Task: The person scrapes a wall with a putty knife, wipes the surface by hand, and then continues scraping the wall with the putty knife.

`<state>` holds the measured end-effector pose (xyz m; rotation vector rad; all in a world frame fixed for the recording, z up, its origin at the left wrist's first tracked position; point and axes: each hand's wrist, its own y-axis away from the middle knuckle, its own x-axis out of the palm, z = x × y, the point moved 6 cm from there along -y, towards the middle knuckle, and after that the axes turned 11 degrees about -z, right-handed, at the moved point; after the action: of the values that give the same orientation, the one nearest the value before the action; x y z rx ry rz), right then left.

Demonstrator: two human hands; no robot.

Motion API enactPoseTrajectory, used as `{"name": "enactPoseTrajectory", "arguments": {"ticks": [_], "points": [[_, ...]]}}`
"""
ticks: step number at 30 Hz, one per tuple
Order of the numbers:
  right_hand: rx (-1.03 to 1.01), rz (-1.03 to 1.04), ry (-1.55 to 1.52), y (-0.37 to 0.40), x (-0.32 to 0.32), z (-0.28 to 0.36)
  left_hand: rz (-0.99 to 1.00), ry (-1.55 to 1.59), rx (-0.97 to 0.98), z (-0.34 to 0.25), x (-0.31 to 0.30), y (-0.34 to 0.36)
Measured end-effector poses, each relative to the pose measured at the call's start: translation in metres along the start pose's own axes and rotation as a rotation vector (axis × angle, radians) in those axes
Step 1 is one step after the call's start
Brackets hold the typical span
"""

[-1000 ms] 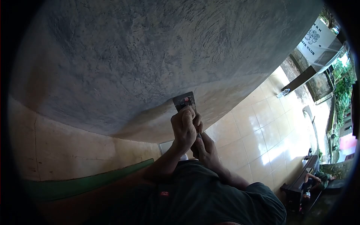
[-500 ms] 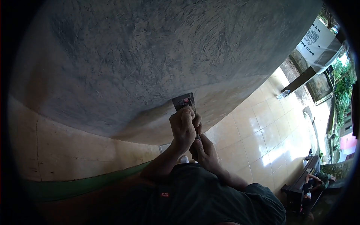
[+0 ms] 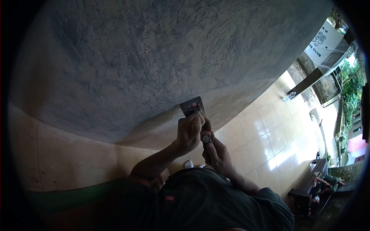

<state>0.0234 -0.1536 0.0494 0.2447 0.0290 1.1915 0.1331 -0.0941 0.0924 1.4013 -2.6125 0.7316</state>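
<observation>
A putty knife (image 3: 191,106) with a wide dark blade meets the wall (image 3: 154,57), a grey surface with rough, streaky plaster marks. My left hand (image 3: 190,130) is closed around the knife near the base of its blade. Lower down, my right hand (image 3: 217,154) grips the handle, part of which shows between the two hands with a red band and a round pale mark. The blade's edge lies at the border between the grey coat and a paler, tan lower strip of wall. My fingers hide the rest of the handle.
Glossy tan floor tiles (image 3: 266,134) stretch to the right. A clear plastic bottle (image 3: 289,96) stands near a dark post. Far right, a person (image 3: 327,184) is on a dark bench (image 3: 308,188). A white banner (image 3: 325,42) hangs at upper right. A green band (image 3: 77,198) runs along the lower left.
Both hands and the putty knife have shifted slightly right and down. More of the handle now shows between my hands, and my left forearm has swung outward to the left.
</observation>
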Motion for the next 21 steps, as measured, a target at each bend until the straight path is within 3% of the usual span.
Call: {"name": "enactPoseTrajectory", "arguments": {"ticks": [8,16,21], "points": [[-0.003,0.008,0.080,0.005,0.001,0.006,-0.066,-0.068,0.091,-0.005,-0.001,0.000],[-0.004,0.004,0.026,0.005,0.006,0.001,-0.148,0.033,-0.006,0.003,-0.002,0.005],[-0.009,-0.001,0.000,-0.001,0.007,-0.011,-0.097,0.042,-0.001,0.014,-0.008,0.005]]}}
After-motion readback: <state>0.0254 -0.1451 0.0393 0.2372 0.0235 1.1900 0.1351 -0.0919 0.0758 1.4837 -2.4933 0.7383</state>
